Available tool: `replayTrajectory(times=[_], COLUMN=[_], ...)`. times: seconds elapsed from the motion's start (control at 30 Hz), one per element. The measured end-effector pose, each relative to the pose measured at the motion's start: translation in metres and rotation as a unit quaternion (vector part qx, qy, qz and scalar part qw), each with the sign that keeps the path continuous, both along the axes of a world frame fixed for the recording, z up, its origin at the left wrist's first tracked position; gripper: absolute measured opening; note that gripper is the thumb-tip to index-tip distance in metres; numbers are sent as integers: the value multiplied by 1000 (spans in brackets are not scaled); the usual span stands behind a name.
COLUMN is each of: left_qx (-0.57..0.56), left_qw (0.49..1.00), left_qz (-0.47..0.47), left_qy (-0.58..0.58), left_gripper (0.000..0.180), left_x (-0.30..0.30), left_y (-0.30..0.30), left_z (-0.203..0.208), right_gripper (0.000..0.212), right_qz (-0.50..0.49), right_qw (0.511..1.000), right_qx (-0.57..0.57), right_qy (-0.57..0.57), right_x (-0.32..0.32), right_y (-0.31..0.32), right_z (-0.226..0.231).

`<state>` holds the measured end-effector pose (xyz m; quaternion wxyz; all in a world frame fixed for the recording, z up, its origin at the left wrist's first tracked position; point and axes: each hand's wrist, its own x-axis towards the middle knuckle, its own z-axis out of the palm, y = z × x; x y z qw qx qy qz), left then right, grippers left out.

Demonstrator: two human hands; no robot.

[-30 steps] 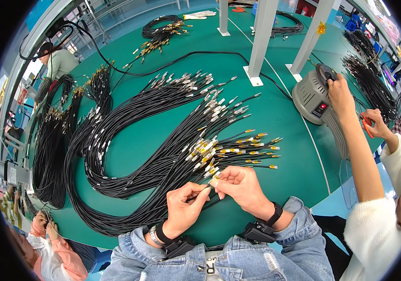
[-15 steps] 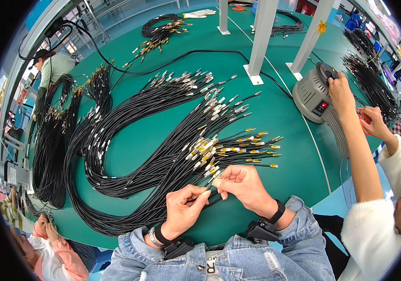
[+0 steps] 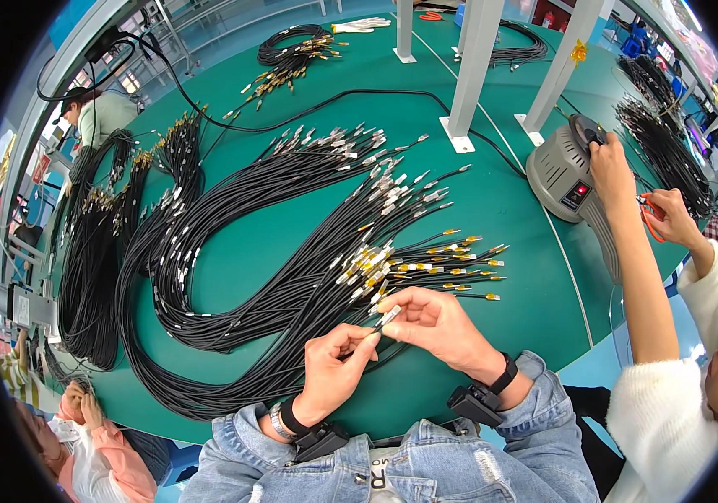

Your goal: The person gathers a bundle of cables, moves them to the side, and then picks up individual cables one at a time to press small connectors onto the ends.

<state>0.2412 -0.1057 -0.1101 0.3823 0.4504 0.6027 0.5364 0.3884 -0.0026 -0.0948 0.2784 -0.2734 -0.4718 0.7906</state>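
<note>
My left hand (image 3: 334, 369) pinches a thin black cable near its end, low in front of me. Close beside it, my right hand (image 3: 434, 329) has thumb and fingers closed on a small white label (image 3: 391, 315) at that cable's end. Just beyond both hands lies a large curved bundle of black cables (image 3: 176, 379). Several of its ends carry yellow and white tags (image 3: 460, 261), fanned out to the right. A second row of white-tagged ends (image 3: 388, 194) lies farther up. My fingers partly hide the held cable.
On the right a co-worker's hand (image 3: 615, 172) holds a grey heat tool (image 3: 559, 172); their other hand grips red-handled pliers (image 3: 651, 220). Grey posts (image 3: 470, 84) stand on the green table (image 3: 535, 293). More cable bundles (image 3: 91, 285) lie left, far and right. White gloves (image 3: 361, 25) rest at the far edge.
My right hand has shifted slightly up, and the white label between its fingers now shows more plainly. My left hand has moved slightly, still pinching the cable.
</note>
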Motion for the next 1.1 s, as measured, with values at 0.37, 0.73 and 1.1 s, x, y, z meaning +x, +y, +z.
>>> replayTrajectory(times=[0.37, 0.73, 1.1], left_qx=[97, 83, 60], left_qw=[915, 900, 898], left_qz=[-174, -175, -127], left_qy=[352, 391, 418], left_gripper=[15, 20, 17], left_x=[-2, -1, 3], left_y=[-1, -9, 20], left_z=[8, -3, -8], right_gripper=[15, 11, 16], right_qz=[-53, 18, 41], right_qw=[965, 898, 838], right_qx=[188, 386, 464], right_qy=[-178, -212, -285], right_x=[26, 39, 38], right_y=[31, 31, 26], right_z=[-8, -11, -22])
